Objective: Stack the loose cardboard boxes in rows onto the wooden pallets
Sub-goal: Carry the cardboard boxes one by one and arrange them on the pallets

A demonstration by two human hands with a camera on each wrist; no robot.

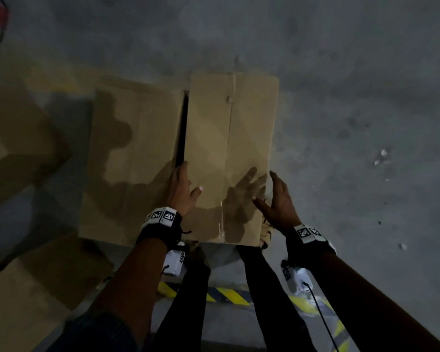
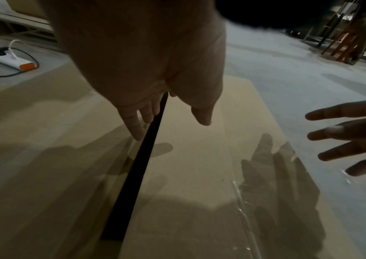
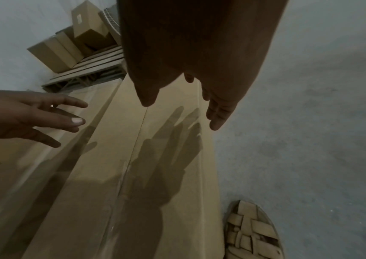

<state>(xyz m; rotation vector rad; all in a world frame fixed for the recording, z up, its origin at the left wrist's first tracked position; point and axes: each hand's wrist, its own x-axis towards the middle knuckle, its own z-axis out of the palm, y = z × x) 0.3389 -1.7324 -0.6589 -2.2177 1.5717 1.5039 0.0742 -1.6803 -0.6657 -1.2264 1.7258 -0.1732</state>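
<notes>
Two tan cardboard boxes lie side by side on the concrete floor, a dark gap between them. The right box has a taped seam down its middle. My left hand is over this box's near left edge and the gap, fingers straight, thumb spread over the top. My right hand is at the box's near right edge with fingers spread, casting a shadow on the lid. Neither hand grips anything. The left box lies untouched. A wooden pallet carries a few boxes.
More cardboard boxes sit at the left and near left. Yellow-black hazard tape crosses the floor by my feet; a woven shoe shows beside the box. A power strip with cable lies beyond; chairs stand far right.
</notes>
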